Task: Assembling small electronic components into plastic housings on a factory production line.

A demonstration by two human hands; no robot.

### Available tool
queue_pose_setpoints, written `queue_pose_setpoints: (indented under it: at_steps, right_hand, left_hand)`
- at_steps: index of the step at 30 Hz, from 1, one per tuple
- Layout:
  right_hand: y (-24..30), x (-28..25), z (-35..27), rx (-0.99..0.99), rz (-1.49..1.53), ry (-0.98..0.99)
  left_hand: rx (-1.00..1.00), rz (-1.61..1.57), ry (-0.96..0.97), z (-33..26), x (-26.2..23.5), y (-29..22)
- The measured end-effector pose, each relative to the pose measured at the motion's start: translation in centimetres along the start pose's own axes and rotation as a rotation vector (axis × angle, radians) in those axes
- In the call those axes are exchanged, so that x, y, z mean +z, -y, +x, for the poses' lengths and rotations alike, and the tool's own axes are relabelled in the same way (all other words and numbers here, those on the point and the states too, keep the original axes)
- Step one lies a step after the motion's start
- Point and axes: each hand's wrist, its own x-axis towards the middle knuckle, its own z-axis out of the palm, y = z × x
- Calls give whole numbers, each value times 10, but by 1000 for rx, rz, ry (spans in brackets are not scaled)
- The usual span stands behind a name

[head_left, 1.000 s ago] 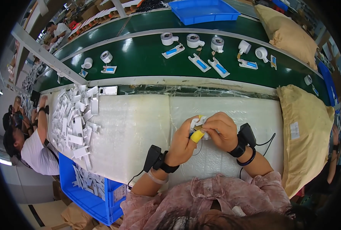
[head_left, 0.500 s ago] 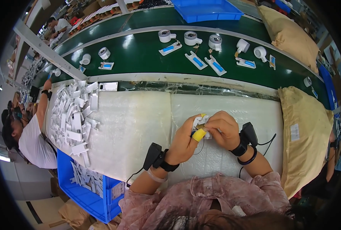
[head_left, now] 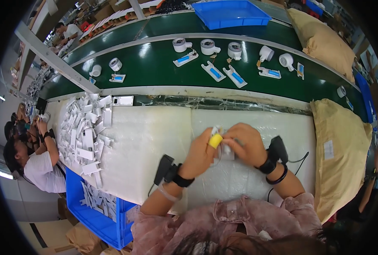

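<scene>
Wearing a white shirt, a co-worker (head_left: 42, 173) appears at far left, beyond a heap of white covers (head_left: 87, 138) lying loose and, it seems, not yet used on the padded worktop (head_left: 155, 140); a blue crate (head_left: 120, 229) below holds more white pieces. Along the green belt (head_left: 155, 70) behind, round white heads (head_left: 234, 51) lie with open trays (head_left: 211, 71) bearing blue cylinders, apparently part-finished. At centre, the small white part (head_left: 215, 129) sits between the person's hands above the worktop, work on it seemingly incomplete. The left hand (head_left: 196, 155) has its grip curled closed around the part, a yellow sleeve (head_left: 215, 141) on the thumb. Beside it, the right hand (head_left: 248, 142) has its grip drawn in, fingertips close to the part, blur hiding whether they pinch anything. At right stands a brown sack (head_left: 342, 170)
</scene>
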Motion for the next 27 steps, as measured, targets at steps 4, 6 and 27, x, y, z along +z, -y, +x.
queue_pose_setpoints:
  at_steps: [4,6,27]
  right_hand:
    - [-36,-3,35,229,111,112]
    - [-69,0,55,226,-60,164]
    - [-83,27,60,91,-22,322]
  left_hand:
    - [-5,36,-45,49,-59,-16]
    - [-1,109,-132,85,-96,-20]
    - [-56,1311,-227,324,-151,53]
